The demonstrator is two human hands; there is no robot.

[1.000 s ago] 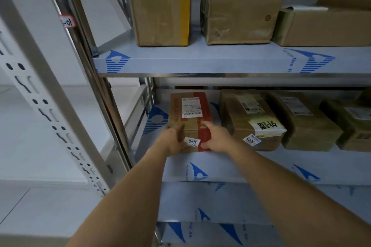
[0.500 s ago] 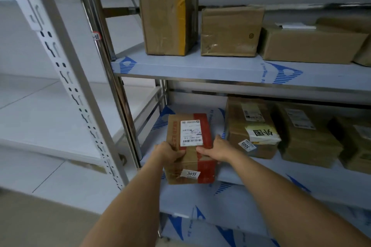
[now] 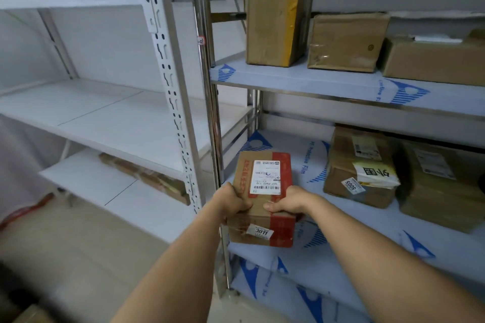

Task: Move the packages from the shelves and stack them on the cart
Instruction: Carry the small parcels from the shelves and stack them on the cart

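Observation:
A brown cardboard package (image 3: 262,191) with red tape, a white shipping label and a "3011" sticker sits half over the front edge of the middle shelf (image 3: 367,238). My left hand (image 3: 232,200) grips its near left corner. My right hand (image 3: 287,200) grips its near right edge, fingers curled over the top. Further packages lie to the right on the same shelf: one with a "5005" sticker (image 3: 359,168) and a darker one (image 3: 441,186). Three more boxes stand on the shelf above (image 3: 275,29). No cart shows.
A steel upright (image 3: 207,86) stands just left of the package. A white rack (image 3: 105,118) with a perforated post (image 3: 170,73) fills the left side, with a flat brown parcel (image 3: 147,178) on its lower shelf. Bare floor lies at the lower left.
The package has slid from deep on the shelf toward me and now overhangs the front edge, both hands still on it. The view has swung left and pulled back.

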